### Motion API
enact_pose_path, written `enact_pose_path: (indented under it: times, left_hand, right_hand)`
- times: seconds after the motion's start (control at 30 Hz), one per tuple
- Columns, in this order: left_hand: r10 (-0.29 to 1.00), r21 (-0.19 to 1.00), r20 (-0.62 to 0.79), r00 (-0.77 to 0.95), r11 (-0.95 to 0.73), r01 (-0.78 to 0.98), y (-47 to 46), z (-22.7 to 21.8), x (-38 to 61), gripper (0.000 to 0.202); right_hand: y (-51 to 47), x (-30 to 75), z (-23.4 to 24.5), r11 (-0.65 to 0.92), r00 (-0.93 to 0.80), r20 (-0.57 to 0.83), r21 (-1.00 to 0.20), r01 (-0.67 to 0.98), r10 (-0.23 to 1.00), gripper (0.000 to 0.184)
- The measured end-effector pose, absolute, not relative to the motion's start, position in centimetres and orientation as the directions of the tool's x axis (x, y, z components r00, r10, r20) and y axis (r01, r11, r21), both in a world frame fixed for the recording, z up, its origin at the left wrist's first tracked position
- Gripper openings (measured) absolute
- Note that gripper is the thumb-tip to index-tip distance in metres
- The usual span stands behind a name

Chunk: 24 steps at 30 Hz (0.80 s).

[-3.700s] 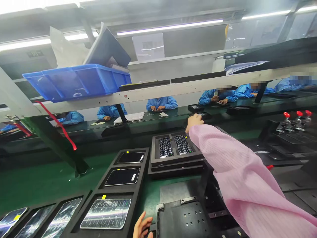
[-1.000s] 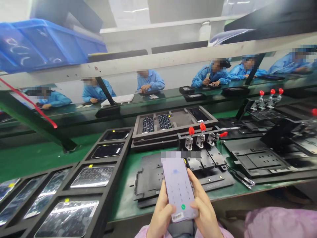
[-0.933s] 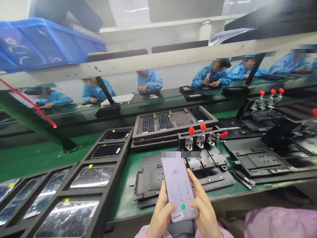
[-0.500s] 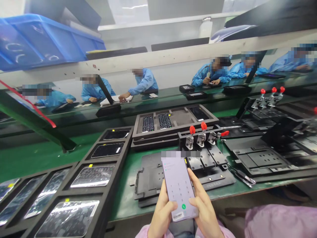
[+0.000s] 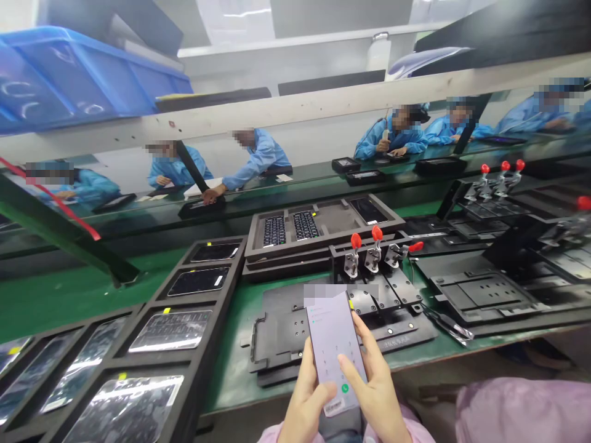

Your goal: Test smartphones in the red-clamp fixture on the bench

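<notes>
I hold a smartphone (image 5: 330,338) upright in both hands at the bottom centre, its lit screen showing a dial pad with a green call button. My left hand (image 5: 305,406) wraps the phone's left edge, thumb resting on the lower screen. My right hand (image 5: 376,387) grips the right edge, its thumb reaching across the dial pad. A barcode sticker sits near the phone's bottom. Just beyond the phone lies a black fixture plate (image 5: 281,332) with red-handled toggle clamps (image 5: 364,246).
Black foam trays (image 5: 184,344) of phones line the left on the green bench. A tray (image 5: 318,227) with two lit phones and one dark phone stands behind the clamps. More black fixtures (image 5: 480,289) are at right. Workers in blue coats sit across the conveyor. A blue bin (image 5: 83,74) rests overhead.
3.7 s ago my right arm reached to the far tray; both hands hold the phone since then. In the last second my right thumb has moved onto the dial pad, and the phone tilted slightly.
</notes>
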State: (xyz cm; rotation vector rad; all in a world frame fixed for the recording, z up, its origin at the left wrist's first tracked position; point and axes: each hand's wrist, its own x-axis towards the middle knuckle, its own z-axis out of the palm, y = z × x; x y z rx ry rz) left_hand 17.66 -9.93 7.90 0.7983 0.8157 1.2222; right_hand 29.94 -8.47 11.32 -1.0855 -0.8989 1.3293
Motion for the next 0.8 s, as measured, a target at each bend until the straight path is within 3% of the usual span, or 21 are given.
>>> enact_pose_path:
  times: [0.23, 0.37, 0.5, 0.8]
  left_hand:
    - [0.983, 0.933, -0.154, 0.103, 0.179, -0.311, -10.4, 9.0, 18.5, 0.084]
    - [0.990, 0.966, -0.133, 0.046, 0.140, -0.219, -10.5, 9.0, 19.0, 0.086]
    - [0.989, 0.977, -0.143, -0.021, 0.138, -0.161, -10.3, 9.3, 19.4, 0.080]
    - [0.996, 0.937, -0.038, 0.078, 0.063, -0.344, -10.9, 7.9, 18.6, 0.075]
  right_hand:
    - [-8.0, 30.2, 11.2, -0.031, 0.074, -0.054, -0.957, -0.289, 0.996, 0.064]
    - [-7.9, 30.2, 11.3, -0.053, 0.116, -0.092, -0.951, -0.304, 0.989, 0.065]
    - [-8.0, 30.6, 10.7, -0.041, 0.044, -0.057, -0.948, -0.317, 0.997, 0.061]
    - [-8.0, 30.4, 10.8, -0.063, 0.054, -0.085, -0.944, -0.324, 0.995, 0.063]
